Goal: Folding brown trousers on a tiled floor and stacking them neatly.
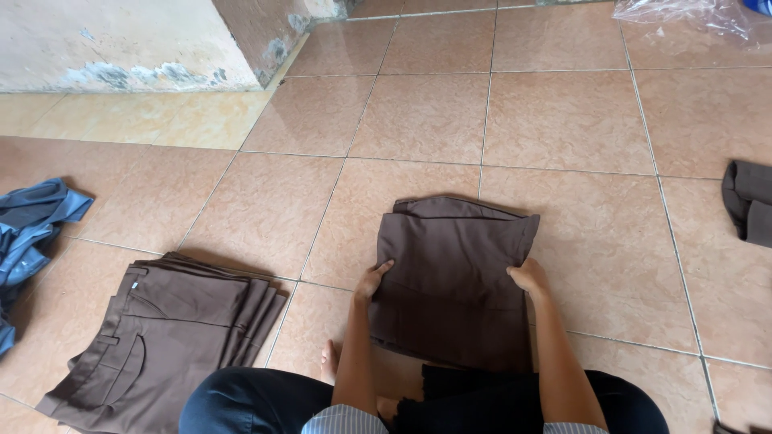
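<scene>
A folded brown garment [454, 265] lies on the tiled floor right in front of me. My left hand [371, 281] grips its left edge, thumb on top. On the opposite edge, my right hand [529, 277] holds the cloth the same way. Both forearms reach out from my lap over my dark trousers.
A stack of folded brown trousers [161, 337] lies to my left. Blue clothes [28, 229] are heaped at the far left. Another dark brown garment [749, 201] sits at the right edge. A clear plastic bag [691, 16] lies at the top right, a stained wall corner [241, 48] top left.
</scene>
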